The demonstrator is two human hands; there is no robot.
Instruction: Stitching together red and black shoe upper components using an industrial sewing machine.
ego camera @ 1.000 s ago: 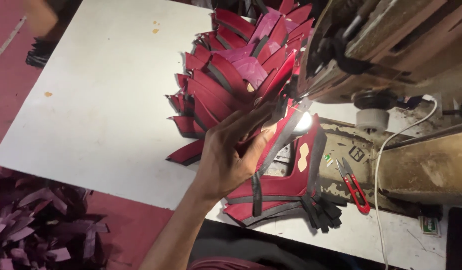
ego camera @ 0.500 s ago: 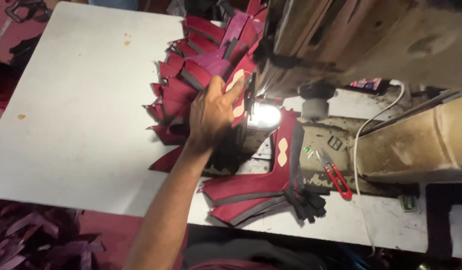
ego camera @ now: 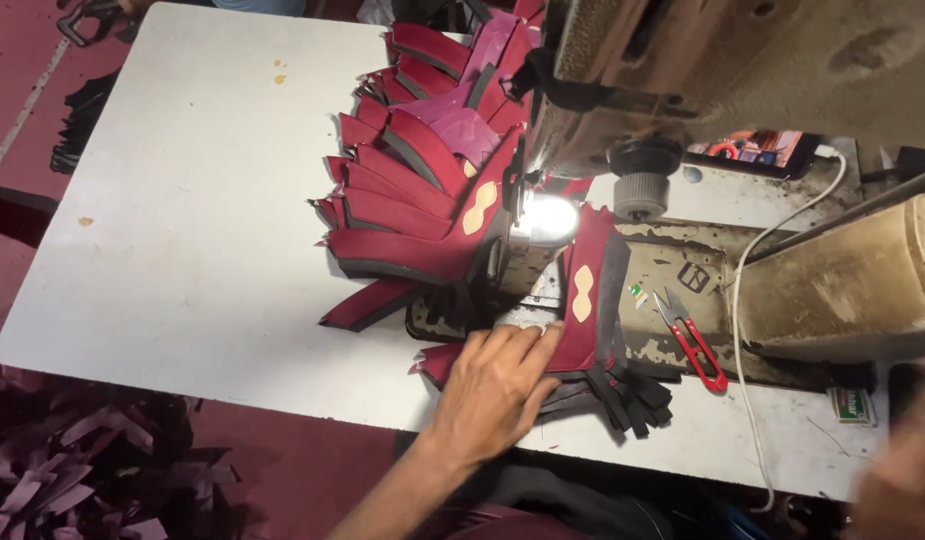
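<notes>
My left hand lies flat, fingers together, on a near pile of maroon cut pieces at the table's front edge, just before the sewing machine's needle area. The top piece bears a tan hourglass-shaped patch. Black strips stick out of the pile's right side. Behind it, a fanned stack of maroon and pink pieces leans against the machine head. My right hand is a blur at the lower right corner, apart from everything.
The sewing machine fills the top right, its lamp lit. Red thread snips lie on the machine bed, with a phone and a white cable behind. The white table stretches left. Purple scraps litter the floor.
My left hand has come down from the fanned stack at the machine head to the near pile at the table's front. The camera has shifted; my right hand now shows at the corner.
</notes>
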